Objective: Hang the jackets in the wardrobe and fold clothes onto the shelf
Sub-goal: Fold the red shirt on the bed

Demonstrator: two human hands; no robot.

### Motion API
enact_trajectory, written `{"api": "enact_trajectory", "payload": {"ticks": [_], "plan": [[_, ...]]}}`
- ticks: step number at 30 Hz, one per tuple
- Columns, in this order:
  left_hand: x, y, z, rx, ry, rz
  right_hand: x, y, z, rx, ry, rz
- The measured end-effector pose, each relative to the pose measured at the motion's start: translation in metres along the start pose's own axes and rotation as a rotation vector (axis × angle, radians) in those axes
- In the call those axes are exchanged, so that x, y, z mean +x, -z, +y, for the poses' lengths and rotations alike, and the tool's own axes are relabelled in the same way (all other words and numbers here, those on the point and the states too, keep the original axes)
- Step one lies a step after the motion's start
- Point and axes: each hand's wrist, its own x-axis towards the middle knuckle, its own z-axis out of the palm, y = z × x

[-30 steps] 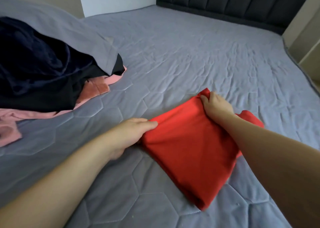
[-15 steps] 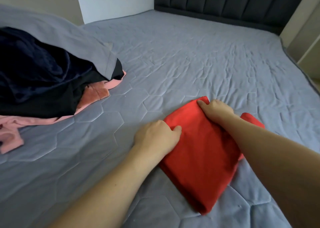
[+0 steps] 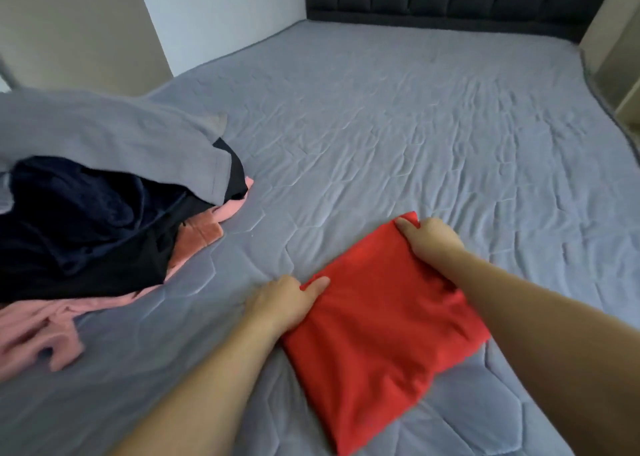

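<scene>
We see one folded red cloth [image 3: 377,331] near the front edge of the bed [image 3: 398,136]. Our left hand [image 3: 284,301] pinches its left corner, our right hand [image 3: 427,237] its far corner. One pile of clothes [image 3: 93,213] sits by the bed's left edge.

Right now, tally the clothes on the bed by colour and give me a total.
Red: 1, the folded red garment, gripped by the left hand and right hand
Grey: 1, the grey garment topping the pile
Navy: 1, the navy garment
Black: 1, the black garment
Pink: 1, the pink garment
Salmon: 1, the salmon garment
Total: 6 visible; more may be hidden in the pile.
</scene>
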Motion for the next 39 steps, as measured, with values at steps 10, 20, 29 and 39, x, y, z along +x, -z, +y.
{"api": "enact_trajectory", "payload": {"ticks": [10, 20, 29, 39], "plan": [[-0.120, 0.388, 0.001, -0.429, -0.029, -0.078, -0.090, 0.286, -0.298, 0.504, 0.266, -0.102], [-0.304, 0.851, -0.085, -0.002, 0.054, 0.378, -0.233, 0.440, -0.709, 0.834, 0.376, -0.233], [-0.362, 1.032, -0.225, 0.238, 0.147, 0.753, -0.287, 0.422, -0.980, 1.041, 0.679, -0.285], [-0.275, 1.218, -0.411, 0.127, 0.202, 0.942, -0.256, 0.344, -1.281, 1.212, 0.759, -0.512]]}}
